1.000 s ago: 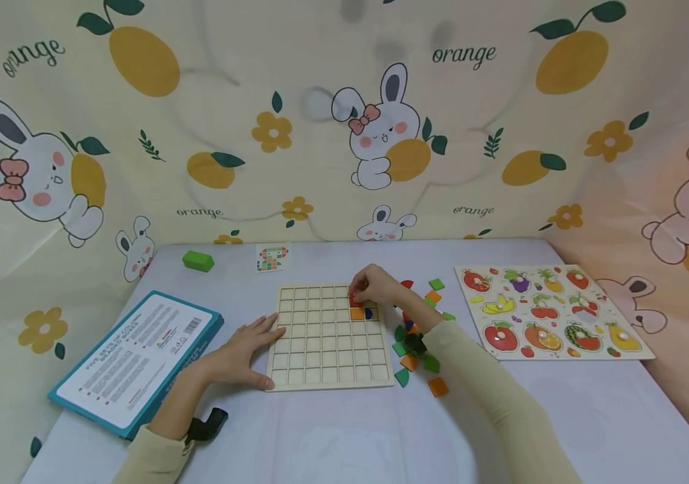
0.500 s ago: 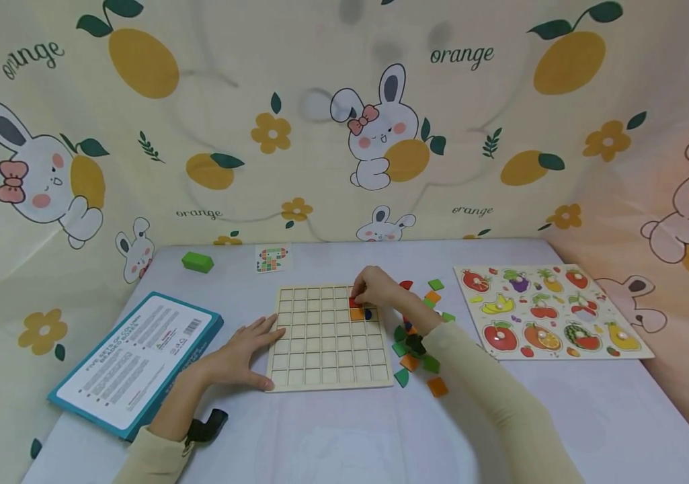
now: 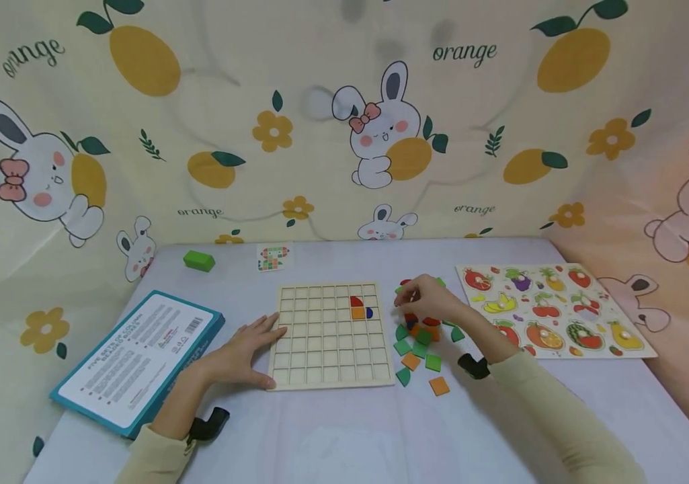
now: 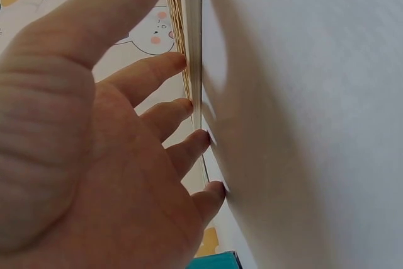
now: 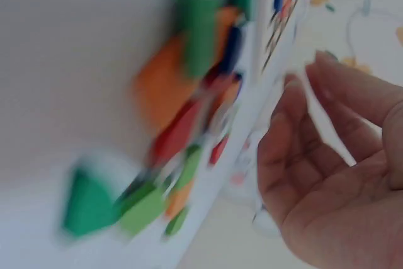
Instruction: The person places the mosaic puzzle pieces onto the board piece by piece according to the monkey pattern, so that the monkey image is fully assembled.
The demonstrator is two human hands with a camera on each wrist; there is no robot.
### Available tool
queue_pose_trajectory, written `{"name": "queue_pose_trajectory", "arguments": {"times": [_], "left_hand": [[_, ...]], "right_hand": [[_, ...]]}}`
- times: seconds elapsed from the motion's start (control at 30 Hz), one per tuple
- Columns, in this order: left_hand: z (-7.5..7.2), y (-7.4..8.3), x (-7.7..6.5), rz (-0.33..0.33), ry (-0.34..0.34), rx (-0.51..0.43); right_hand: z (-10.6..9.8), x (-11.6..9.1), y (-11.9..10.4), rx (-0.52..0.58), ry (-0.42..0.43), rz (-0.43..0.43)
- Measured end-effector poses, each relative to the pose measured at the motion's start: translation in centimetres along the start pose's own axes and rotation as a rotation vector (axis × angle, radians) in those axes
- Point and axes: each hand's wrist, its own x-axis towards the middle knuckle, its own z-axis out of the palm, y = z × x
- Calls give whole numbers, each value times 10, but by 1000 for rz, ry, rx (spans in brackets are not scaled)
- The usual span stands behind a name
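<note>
A wooden grid board (image 3: 326, 343) lies mid-table in the head view. Set in its upper right cells are a red quarter-round piece (image 3: 356, 301), an orange square (image 3: 358, 313) and a blue rounded piece (image 3: 370, 313). My left hand (image 3: 238, 353), fingers spread, rests against the board's left edge; the left wrist view shows the fingertips (image 4: 200, 138) at that edge. Right of the board, my right hand (image 3: 429, 298) hovers over loose coloured pieces, fingers loosely bent and holding nothing. The right wrist view shows a gap between thumb and fingers of this hand (image 5: 334, 149), with blurred green pieces (image 5: 141, 209) beside it.
A blue-edged box (image 3: 138, 363) lies at the left. Towards the back are a green block (image 3: 199, 261) and a small pattern card (image 3: 273, 257). A fruit puzzle board (image 3: 552, 312) lies at the right, partly behind the right forearm. A printed cloth (image 3: 296, 168) hangs behind.
My right hand has let go of the red piece in the board and moved right, over the loose pieces. My left hand has stayed at the board's edge.
</note>
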Motion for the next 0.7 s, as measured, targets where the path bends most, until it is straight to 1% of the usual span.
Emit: {"name": "queue_pose_trajectory", "arguments": {"times": [0.1, 0.17, 0.27, 0.43, 0.57, 0.7], "left_hand": [[-1, -1, 0, -2, 5, 11], [-1, -2, -1, 2, 12, 16], [0, -3, -2, 8, 22, 20], [1, -4, -2, 19, 28, 10], [1, -4, -1, 13, 24, 10], [2, -3, 0, 2, 21, 11]], "right_hand": [[-5, -19, 15, -55, 13, 69], [-7, -29, 22, -83, 15, 92], [-7, -36, 28, -112, 27, 102], [-5, -36, 30, -164, 52, 141], [-4, -33, 33, -205, 36, 164], [-7, -31, 37, -199, 15, 156]]}}
